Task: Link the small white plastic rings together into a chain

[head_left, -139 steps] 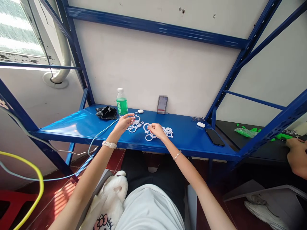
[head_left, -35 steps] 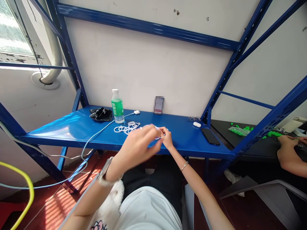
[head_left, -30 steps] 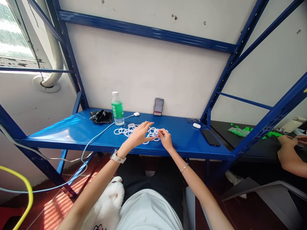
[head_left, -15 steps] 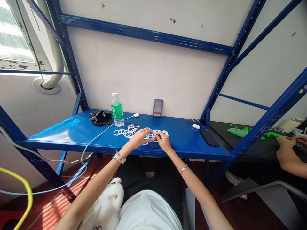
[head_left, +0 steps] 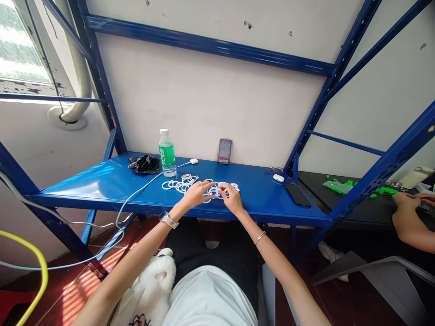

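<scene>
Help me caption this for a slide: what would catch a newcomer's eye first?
The bright blue shelf fills the middle, with a cluster of white rings at its centre. The left hand and right hand meet over the rings, fingers on them. A green bottle stands just behind, to the left.

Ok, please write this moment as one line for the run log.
left hand: on white rings | right hand: pinching one ring | surface: blue shelf | nearby: bottle, cable, phone
</scene>
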`<action>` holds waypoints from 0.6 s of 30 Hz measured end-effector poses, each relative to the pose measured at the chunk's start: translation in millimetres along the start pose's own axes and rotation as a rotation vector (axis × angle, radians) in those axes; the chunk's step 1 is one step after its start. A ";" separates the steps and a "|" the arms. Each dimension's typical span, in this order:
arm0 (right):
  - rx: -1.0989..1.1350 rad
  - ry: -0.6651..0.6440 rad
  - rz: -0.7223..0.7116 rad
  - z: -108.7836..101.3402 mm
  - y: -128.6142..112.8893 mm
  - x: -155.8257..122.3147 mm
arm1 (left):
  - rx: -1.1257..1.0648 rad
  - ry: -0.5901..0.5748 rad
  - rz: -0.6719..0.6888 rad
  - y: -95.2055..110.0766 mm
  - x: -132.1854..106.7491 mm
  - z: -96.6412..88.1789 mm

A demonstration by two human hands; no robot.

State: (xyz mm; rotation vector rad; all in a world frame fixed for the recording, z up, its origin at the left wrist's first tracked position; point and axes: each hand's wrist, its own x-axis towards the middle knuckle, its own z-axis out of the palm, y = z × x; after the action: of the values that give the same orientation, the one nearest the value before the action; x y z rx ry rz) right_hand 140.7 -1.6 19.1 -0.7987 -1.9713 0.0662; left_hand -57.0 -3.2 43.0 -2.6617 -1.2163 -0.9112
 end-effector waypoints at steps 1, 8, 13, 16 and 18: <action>-0.009 0.004 -0.004 0.2 0.2 -0.2 | 0.019 0.008 0.008 -0.2 -0.1 1.2; -0.021 0.019 -0.023 1.4 3.0 -0.9 | 0.127 0.055 0.074 1.5 -0.8 6.3; -0.018 0.020 -0.049 1.8 3.6 -0.9 | 0.154 0.057 0.091 4.8 -1.3 4.9; -0.018 0.022 -0.072 2.3 4.3 -0.9 | 0.150 0.055 0.093 5.7 -1.8 4.5; -0.016 0.021 -0.083 2.5 4.8 -0.9 | 0.144 0.053 0.090 5.7 -2.0 4.7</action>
State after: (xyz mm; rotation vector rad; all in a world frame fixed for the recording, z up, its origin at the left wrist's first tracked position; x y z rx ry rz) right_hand 141.3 2.4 15.4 -0.7243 -1.9850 -0.0063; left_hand -51.6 -7.0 39.0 -2.5405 -1.0968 -0.8411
